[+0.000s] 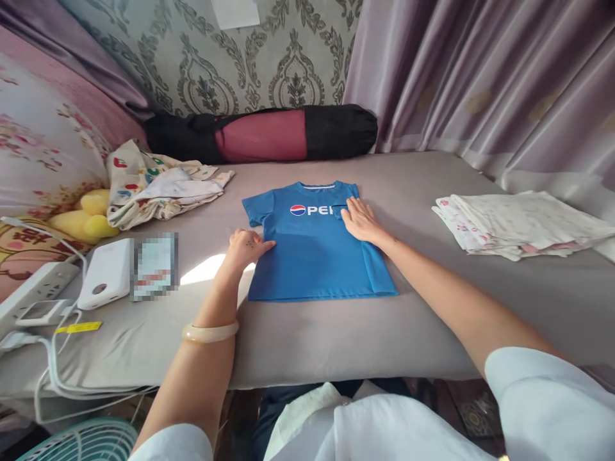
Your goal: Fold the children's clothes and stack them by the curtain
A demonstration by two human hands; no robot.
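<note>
A blue short-sleeved T-shirt [312, 266] lies front up on the grey bed surface, its neckline pointing away from me. A round red, white and blue logo and white letters cross its chest. Its right side is folded inward, hiding the end of the lettering. My right hand [360, 221] rests flat on that folded part near the sleeve, fingers stretched out. At the shirt's left edge is my left hand [247, 246], thumb spread and touching the cloth. Its other fingers bend down beside the shirt, their tips partly hidden.
Folded pale cloths [523, 224] are stacked on the right. Crumpled printed clothing [158, 186] lies at the left, behind a white power bank [106, 275], a blurred packet [154, 266] and a power strip [36, 291] with cables. A black and maroon roll bag [262, 134] lines the wall.
</note>
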